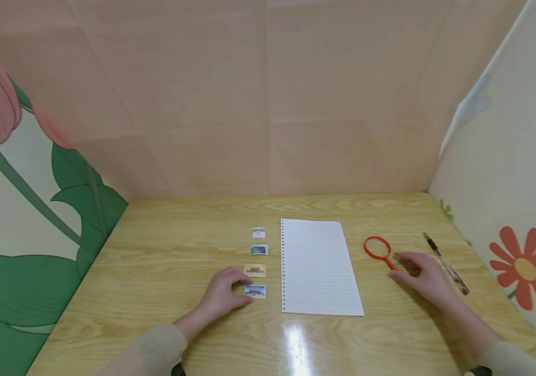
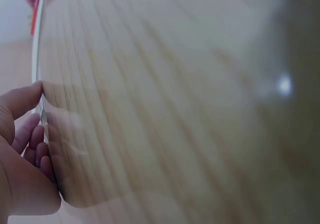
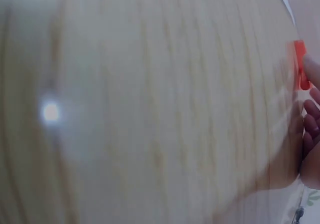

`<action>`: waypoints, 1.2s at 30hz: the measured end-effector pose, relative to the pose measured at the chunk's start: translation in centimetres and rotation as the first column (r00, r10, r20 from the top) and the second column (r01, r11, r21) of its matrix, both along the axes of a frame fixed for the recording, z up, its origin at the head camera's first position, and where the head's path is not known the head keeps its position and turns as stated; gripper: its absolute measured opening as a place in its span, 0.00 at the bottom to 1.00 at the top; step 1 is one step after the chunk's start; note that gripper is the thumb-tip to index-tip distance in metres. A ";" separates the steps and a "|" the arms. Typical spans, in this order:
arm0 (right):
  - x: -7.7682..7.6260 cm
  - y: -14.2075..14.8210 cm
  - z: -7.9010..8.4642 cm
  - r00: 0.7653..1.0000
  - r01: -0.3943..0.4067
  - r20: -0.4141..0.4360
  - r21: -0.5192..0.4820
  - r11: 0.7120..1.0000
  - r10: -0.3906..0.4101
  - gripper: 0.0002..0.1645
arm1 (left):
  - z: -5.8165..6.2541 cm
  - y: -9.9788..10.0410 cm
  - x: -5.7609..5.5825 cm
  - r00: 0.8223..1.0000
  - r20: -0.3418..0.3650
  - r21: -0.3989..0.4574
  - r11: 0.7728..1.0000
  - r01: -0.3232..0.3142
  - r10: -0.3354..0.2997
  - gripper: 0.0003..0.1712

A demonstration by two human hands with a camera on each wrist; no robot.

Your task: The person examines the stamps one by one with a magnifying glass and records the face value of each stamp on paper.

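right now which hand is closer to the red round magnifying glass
Right. The right hand lies over the handle of the red round magnifying glass, fingers at it. The left hand is far off, across the white lined sheet, by the small stamps.

Lined sheet of loose-leaf paper (image 1: pixel 319 266) lying flat mid-table, punched edge to the left. Three small stamps in a column just left of it: white one (image 1: pixel 258 232) farthest, blue-green one (image 1: pixel 259 250) next, yellow one (image 1: pixel 255 270) nearest. Pen (image 1: pixel 445 262) near the right edge of the wooden table (image 1: pixel 164 245). Flower-printed panels on both sides.
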State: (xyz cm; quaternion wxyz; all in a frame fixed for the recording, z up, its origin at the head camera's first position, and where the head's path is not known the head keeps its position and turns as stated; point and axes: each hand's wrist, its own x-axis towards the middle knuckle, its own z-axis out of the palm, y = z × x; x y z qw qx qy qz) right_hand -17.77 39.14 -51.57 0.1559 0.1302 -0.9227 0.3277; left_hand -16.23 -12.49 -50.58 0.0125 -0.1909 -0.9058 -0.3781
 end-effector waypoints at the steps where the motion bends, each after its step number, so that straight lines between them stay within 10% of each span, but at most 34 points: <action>1: -0.1 0.0 -0.1 1.000 0.002 -0.005 -0.001 1.000 -0.002 0.28 | 0.0 0.0 0.0 1.000 0.008 0.006 1.000 -0.003 0.002 0.21; 36: -0.3 -1.5 -0.1 0.981 0.191 0.026 0.022 0.981 -0.192 0.12 | 0.0 -0.1 0.1 1.000 0.008 0.025 0.999 0.024 -0.024 0.20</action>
